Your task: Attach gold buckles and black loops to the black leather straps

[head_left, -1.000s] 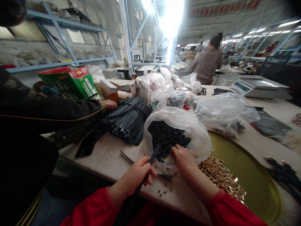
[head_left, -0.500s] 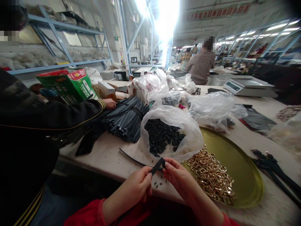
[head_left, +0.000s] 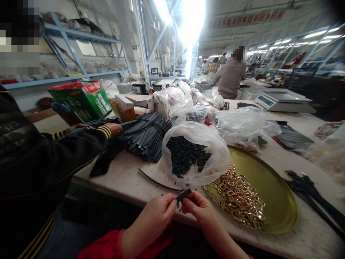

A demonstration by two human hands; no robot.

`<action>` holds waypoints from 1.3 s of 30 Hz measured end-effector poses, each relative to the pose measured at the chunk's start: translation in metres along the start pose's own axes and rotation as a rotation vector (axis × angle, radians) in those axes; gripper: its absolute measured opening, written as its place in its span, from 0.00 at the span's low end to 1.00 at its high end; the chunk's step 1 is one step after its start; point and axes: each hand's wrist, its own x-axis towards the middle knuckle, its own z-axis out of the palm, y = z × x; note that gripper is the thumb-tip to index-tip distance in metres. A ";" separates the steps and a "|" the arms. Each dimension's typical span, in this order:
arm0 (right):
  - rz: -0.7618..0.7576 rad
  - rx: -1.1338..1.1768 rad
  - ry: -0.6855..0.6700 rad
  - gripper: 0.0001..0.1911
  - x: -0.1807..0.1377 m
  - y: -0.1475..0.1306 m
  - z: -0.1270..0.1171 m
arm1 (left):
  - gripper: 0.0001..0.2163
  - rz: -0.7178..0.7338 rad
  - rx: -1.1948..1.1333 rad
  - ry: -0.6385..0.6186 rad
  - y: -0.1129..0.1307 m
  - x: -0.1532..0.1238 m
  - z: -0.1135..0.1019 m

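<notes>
Pinching a black strap [head_left: 183, 195] between fingertips, the left hand [head_left: 160, 210] and right hand [head_left: 201, 207] sit close together over the near edge of the surface [head_left: 121, 172], before a translucent plastic bag [head_left: 217, 145] of small black pieces [head_left: 179, 154]; gold-toned rectangular buckles [head_left: 239, 196] heap on a tray [head_left: 280, 205] beside it.

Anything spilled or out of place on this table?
Perhaps: a thin, curved black strip lies on the table in front of the open plastic bag, apart from the bundle of dark strips, so it looks stray.

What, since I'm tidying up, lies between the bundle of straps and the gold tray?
In the head view, an open plastic bag of small black pieces lies between them.
</notes>
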 end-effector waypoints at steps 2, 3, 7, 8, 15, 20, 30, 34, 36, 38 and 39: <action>0.062 0.097 0.050 0.18 -0.002 0.002 -0.002 | 0.13 0.023 0.068 0.046 -0.001 -0.001 -0.001; 0.086 0.145 0.073 0.18 -0.003 0.004 -0.004 | 0.13 0.027 0.091 0.055 -0.002 -0.002 -0.001; 0.074 0.167 0.107 0.17 -0.003 0.010 -0.011 | 0.12 0.009 0.183 0.034 -0.003 -0.006 0.001; 0.059 0.143 0.107 0.17 -0.003 0.010 -0.012 | 0.11 0.005 0.214 0.030 -0.003 -0.007 0.002; 0.048 0.035 0.048 0.18 -0.006 0.003 -0.005 | 0.12 0.068 0.186 -0.015 -0.003 0.000 0.006; 0.045 0.042 0.042 0.18 -0.005 0.005 -0.003 | 0.13 0.072 0.228 0.015 -0.006 0.005 0.010; 0.144 0.203 0.056 0.19 -0.014 0.022 -0.005 | 0.12 0.057 0.215 -0.051 -0.002 -0.003 0.009; 0.182 0.296 0.022 0.19 -0.017 0.019 -0.005 | 0.13 0.027 0.196 -0.022 -0.001 -0.006 0.012; 0.154 0.227 0.003 0.19 -0.019 0.019 -0.004 | 0.13 0.023 0.221 -0.027 -0.001 -0.007 0.015; 0.064 0.092 -0.003 0.18 -0.021 0.019 -0.003 | 0.13 0.027 0.252 -0.026 -0.002 -0.008 0.020; 0.002 0.015 -0.002 0.16 -0.022 0.019 -0.003 | 0.13 0.031 0.257 -0.027 -0.002 -0.008 0.022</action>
